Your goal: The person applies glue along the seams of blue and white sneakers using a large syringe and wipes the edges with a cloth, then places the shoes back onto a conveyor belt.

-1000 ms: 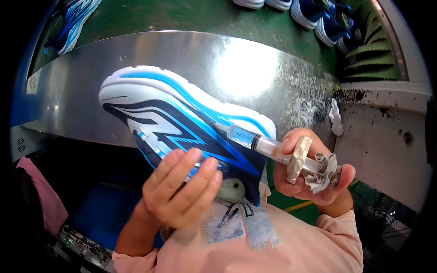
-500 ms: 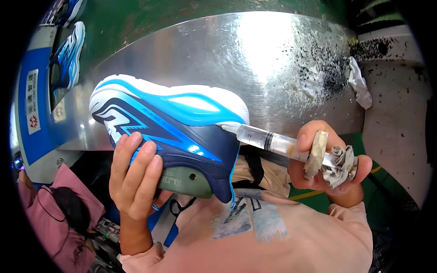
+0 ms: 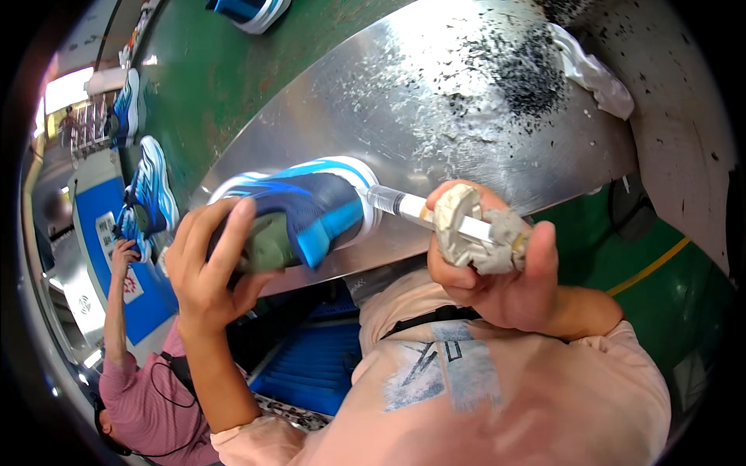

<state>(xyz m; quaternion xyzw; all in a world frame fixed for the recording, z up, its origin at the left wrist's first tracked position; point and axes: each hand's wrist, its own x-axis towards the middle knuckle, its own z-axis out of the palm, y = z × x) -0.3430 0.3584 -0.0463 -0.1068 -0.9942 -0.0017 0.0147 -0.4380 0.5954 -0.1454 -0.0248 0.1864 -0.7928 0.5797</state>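
My left hand (image 3: 203, 272) grips a blue and white sports shoe (image 3: 315, 190) around its upper, over the metal table. Inside the shoe opening sits a dark green shoe last (image 3: 268, 242). The shoe's heel faces right, with a bright blue tab at its collar. My right hand (image 3: 505, 283) is closed around a clear syringe (image 3: 408, 206), its flange and plunger end wrapped in crumpled, dirty pale tape. The syringe tip meets the heel near the line between upper and white sole; whether it touches cannot be told.
The shiny metal table (image 3: 311, 128) carries black specks and dried residue. A crumpled white cloth or paper (image 3: 594, 74) lies at its far right. More shoes (image 3: 151, 186) stand at the left on a green surface (image 3: 210, 85). A person in pink (image 3: 148, 388) reaches toward one.
The view has shifted. The shoe has turned from its side toward its heel, and the syringe has swung with it, its tip still by the heel. The co-worker's arm now shows.
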